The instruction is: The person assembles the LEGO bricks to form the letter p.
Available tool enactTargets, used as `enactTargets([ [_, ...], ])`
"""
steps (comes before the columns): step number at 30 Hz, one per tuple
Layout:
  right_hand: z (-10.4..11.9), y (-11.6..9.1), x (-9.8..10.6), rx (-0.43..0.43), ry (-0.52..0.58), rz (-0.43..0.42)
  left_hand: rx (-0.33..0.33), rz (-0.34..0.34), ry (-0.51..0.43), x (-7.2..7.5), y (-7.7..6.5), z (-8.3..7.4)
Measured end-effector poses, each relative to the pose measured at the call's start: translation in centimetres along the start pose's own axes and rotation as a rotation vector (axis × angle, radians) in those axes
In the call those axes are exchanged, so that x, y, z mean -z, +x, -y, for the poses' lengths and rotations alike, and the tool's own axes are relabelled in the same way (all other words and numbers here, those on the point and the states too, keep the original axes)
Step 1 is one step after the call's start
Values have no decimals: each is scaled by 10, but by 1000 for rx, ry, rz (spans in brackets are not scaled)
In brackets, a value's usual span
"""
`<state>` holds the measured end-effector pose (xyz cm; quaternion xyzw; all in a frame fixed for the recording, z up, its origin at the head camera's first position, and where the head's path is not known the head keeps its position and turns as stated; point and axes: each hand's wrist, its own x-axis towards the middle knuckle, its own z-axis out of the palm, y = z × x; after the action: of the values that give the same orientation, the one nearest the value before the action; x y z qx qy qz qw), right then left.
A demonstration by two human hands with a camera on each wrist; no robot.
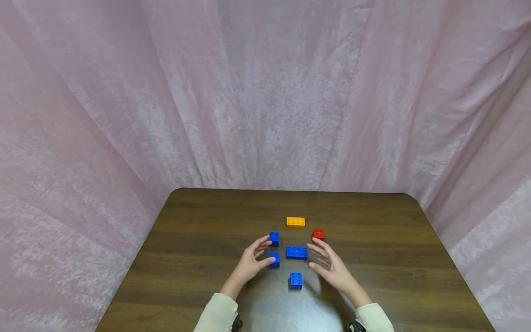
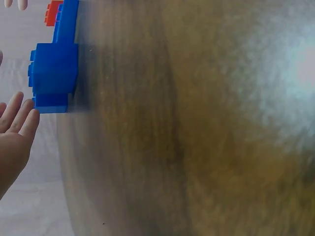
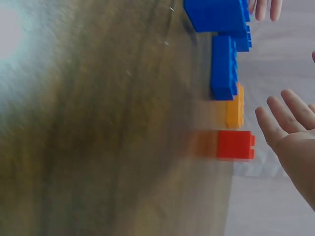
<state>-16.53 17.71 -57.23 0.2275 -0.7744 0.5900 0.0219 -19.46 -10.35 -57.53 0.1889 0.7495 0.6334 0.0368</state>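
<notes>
My left hand [image 1: 250, 262] hovers with fingers apart over the left side of the group, its fingertips overlapping two small square blue bricks [image 1: 274, 238], one behind the other, in the head view. Right of them lies a longer blue brick [image 1: 296, 252]. My right hand [image 1: 333, 269], fingers spread, is just right of that brick, with a fingertip in front of a small red brick [image 1: 318, 233]. Nearest me sits another square blue brick [image 1: 296, 281]. In the right wrist view the fingers [image 3: 283, 113] are bare of any brick.
A yellow-orange long brick [image 1: 295, 222] lies farthest back among the bricks. All stand on a dark wooden table [image 1: 199, 230] with rounded far corners. Pink curtains [image 1: 282, 92] hang behind and at both sides.
</notes>
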Motion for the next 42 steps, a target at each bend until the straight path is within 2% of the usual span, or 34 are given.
enactTargets([
  [5,0,-4,-5,-88,104,58,79,38,-26,-1,-4,-18],
  [9,-1,-5,-9,-126,193,121,113,39,-17,-4,-6,-21],
  [12,-4,-6,-12,-130,228,166,116,40,-5,-6,-7,-16],
  [16,-7,-7,-14,-114,245,224,109,31,34,-9,-7,2],
  [19,-8,-7,-15,-136,260,257,112,27,57,-10,-5,16],
  [21,-9,-7,-15,-155,271,276,117,30,57,-9,-5,18],
  [22,-9,-7,-15,-164,275,284,115,30,66,-9,-5,23],
  [29,-8,-8,-18,-152,308,327,109,13,71,-9,-7,27],
  [38,-8,-10,-21,-245,299,330,108,-1,58,-8,-9,27],
  [42,-7,-11,-21,-266,300,328,131,1,69,-8,-9,26],
])
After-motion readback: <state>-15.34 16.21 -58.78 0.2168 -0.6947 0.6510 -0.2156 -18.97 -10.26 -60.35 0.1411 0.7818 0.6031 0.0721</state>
